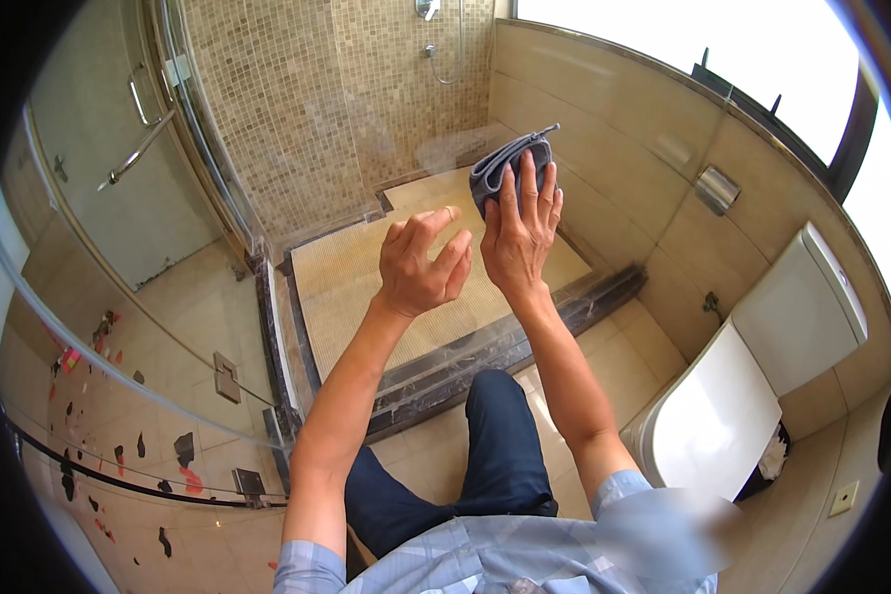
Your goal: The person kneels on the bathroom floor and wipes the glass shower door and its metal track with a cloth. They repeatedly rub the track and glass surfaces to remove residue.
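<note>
- So, in the head view, both bare hands reach forward side by side over the shower, at the middle of the action.
- Right hand (518,238) has the cloth (487,180): grey-blue, folded over, its upper edge standing just past the fingertips. The fingers lie long and slightly apart, pressing it from the near side; whether the thumb grips behind, I can't tell.
- Left hand (421,265) holds nothing, fingers loosely bent, a gap between thumb and forefinger. It sits just beside the right one, not touching the cloth.
- Ahead, a pale smear (450,153) shows against the mosaic wall (267,109), which hints at a glass pane before the hands; actual contact is too faint to call.
- Step in hand, by my reading: wiping, with the cloth laid flat under the right palm. The next move calls for even pressure through those spread fingers and folds kept together, the left hand free to steady.
- Below, the dark kerb (416,394) edges the ribbed shower floor (366,322), with the person's knee (505,421) near it.
- Out right, a white toilet (713,416), lid down, and a metal paper holder (717,190) on the wall, well apart from the cloth.
</note>
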`<move>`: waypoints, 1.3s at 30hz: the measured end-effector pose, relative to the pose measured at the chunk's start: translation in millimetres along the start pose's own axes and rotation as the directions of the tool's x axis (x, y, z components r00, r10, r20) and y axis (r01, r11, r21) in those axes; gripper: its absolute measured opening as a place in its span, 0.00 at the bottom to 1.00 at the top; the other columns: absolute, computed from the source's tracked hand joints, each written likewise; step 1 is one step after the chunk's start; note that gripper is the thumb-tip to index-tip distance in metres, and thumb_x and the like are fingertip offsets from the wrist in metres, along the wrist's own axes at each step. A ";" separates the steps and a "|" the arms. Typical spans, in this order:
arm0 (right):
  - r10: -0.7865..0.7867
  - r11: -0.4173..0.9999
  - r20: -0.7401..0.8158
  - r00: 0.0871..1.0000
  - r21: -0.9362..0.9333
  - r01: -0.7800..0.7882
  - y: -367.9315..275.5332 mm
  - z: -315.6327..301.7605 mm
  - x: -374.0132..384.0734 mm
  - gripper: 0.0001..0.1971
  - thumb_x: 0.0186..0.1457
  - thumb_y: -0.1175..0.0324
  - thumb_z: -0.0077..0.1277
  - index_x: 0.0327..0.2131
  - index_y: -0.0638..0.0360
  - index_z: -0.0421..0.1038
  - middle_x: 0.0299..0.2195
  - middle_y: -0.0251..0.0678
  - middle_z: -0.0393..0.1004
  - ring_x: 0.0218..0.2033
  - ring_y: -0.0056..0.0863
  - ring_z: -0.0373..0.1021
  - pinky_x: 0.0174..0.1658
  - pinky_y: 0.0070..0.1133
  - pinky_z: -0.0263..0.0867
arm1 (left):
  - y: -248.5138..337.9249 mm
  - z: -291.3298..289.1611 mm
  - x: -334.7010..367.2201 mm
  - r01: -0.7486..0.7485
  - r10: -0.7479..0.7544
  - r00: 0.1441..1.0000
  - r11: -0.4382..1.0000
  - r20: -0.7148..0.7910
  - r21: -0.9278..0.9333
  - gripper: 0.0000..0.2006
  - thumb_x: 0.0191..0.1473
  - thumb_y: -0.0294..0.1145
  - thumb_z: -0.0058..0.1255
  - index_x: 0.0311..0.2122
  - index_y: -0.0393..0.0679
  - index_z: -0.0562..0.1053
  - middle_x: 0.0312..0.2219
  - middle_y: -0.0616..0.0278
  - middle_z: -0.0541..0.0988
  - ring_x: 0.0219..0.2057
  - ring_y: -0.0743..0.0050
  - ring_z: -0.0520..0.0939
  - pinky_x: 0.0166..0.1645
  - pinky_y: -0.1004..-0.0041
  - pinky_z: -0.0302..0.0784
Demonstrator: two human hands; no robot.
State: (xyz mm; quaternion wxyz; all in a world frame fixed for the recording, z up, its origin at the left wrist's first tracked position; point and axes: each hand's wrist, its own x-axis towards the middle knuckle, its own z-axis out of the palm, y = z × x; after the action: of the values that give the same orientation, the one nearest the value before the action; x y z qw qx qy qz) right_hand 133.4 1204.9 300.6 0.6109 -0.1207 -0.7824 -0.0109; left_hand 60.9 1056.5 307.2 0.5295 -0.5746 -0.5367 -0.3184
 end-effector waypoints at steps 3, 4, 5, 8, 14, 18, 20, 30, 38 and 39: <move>0.001 1.000 -0.043 0.999 0.007 -0.001 -2.1 -1.5 26.3 0.25 0.60 0.68 0.49 0.60 0.63 0.64 0.68 0.46 0.54 0.69 0.57 0.46 0.65 0.52 0.45 | 0.2 -0.2 -0.4 -0.003 0.003 1.000 1.000 -0.004 0.009 0.13 0.46 0.29 0.58 0.39 0.45 0.75 0.43 0.55 0.78 0.37 0.61 0.80 0.39 0.67 0.68; 0.008 1.000 -0.050 0.999 0.009 -0.008 0.0 -0.7 36.1 0.25 0.61 0.66 0.47 0.61 0.60 0.63 0.67 0.48 0.54 0.68 0.61 0.46 0.64 0.54 0.44 | 0.1 0.1 0.2 -0.006 0.006 1.000 1.000 -0.008 0.014 0.13 0.46 0.29 0.58 0.39 0.45 0.75 0.43 0.55 0.78 0.37 0.61 0.80 0.39 0.67 0.68; 0.021 0.999 -0.064 0.998 0.029 -0.019 -0.4 0.9 35.2 0.25 0.61 0.66 0.47 0.61 0.61 0.63 0.67 0.49 0.54 0.67 0.61 0.46 0.64 0.53 0.44 | -0.2 0.8 0.3 -0.008 0.009 1.000 1.000 -0.012 0.020 0.13 0.46 0.29 0.58 0.39 0.45 0.75 0.43 0.55 0.78 0.37 0.61 0.80 0.39 0.67 0.68; 0.048 0.997 -0.086 0.995 0.060 -0.043 -8.6 12.5 11.6 0.24 0.61 0.67 0.47 0.59 0.66 0.64 0.66 0.54 0.54 0.67 0.63 0.46 0.65 0.52 0.45 | -0.8 0.8 -4.4 0.001 -0.001 1.000 1.000 -0.005 -0.008 0.11 0.47 0.28 0.58 0.39 0.44 0.76 0.43 0.53 0.77 0.38 0.58 0.79 0.41 0.65 0.70; -0.182 0.948 -0.098 0.978 0.247 0.201 -23.3 27.1 -5.1 0.24 0.54 0.66 0.52 0.55 0.62 0.70 0.67 0.54 0.53 0.69 0.65 0.41 0.68 0.51 0.38 | -5.6 3.6 -9.8 -0.010 0.005 0.991 0.999 -0.130 -0.040 0.10 0.49 0.28 0.56 0.39 0.43 0.76 0.44 0.50 0.75 0.41 0.54 0.78 0.45 0.61 0.72; -0.094 0.956 -0.179 0.979 0.259 0.140 -14.5 25.6 64.6 0.26 0.58 0.65 0.48 0.61 0.58 0.65 0.69 0.52 0.48 0.70 0.65 0.36 0.68 0.51 0.33 | -9.1 0.9 -21.1 0.018 -0.021 0.995 0.999 -0.098 -0.034 0.11 0.49 0.28 0.55 0.40 0.45 0.76 0.46 0.52 0.75 0.42 0.54 0.77 0.46 0.62 0.71; -0.007 0.976 -0.241 0.971 0.209 0.058 15.1 31.8 81.3 0.27 0.61 0.62 0.45 0.63 0.58 0.62 0.70 0.52 0.46 0.70 0.64 0.34 0.68 0.51 0.32 | -10.8 -0.5 -20.5 0.011 -0.014 0.998 0.999 -0.069 -0.030 0.11 0.49 0.27 0.55 0.41 0.45 0.76 0.46 0.52 0.75 0.44 0.55 0.76 0.45 0.62 0.71; 0.502 0.852 -0.173 0.847 0.264 -0.451 119.5 65.2 -15.1 0.28 0.67 0.62 0.37 0.65 0.69 0.54 0.71 0.49 0.41 0.71 0.60 0.36 0.70 0.46 0.34 | -3.5 4.2 -13.6 -0.001 0.003 1.000 0.998 -0.024 0.055 0.10 0.50 0.27 0.53 0.40 0.43 0.75 0.47 0.51 0.75 0.46 0.54 0.75 0.49 0.60 0.69; 0.302 0.895 -0.111 0.947 0.374 -0.242 6.6 45.4 -53.0 0.26 0.59 0.67 0.50 0.61 0.61 0.64 0.70 0.49 0.47 0.70 0.62 0.37 0.68 0.50 0.36 | -1.5 5.6 -9.6 -0.023 0.016 0.998 0.991 0.053 0.130 0.10 0.51 0.29 0.53 0.40 0.45 0.76 0.46 0.56 0.77 0.45 0.59 0.76 0.48 0.63 0.66; 0.235 0.910 -0.132 0.963 0.379 -0.170 -0.5 37.5 -27.1 0.26 0.58 0.66 0.51 0.60 0.61 0.65 0.69 0.49 0.49 0.70 0.61 0.37 0.68 0.51 0.36 | -1.9 4.4 -6.5 -0.019 0.011 0.998 0.990 0.058 0.138 0.10 0.51 0.29 0.53 0.40 0.45 0.76 0.45 0.56 0.77 0.45 0.59 0.76 0.48 0.63 0.65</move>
State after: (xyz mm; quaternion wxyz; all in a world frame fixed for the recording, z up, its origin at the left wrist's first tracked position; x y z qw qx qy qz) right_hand 103.6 1205.8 265.3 0.6865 -0.0849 -0.6975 0.1872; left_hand 56.8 1058.6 300.6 0.5550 -0.5491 -0.5682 -0.2600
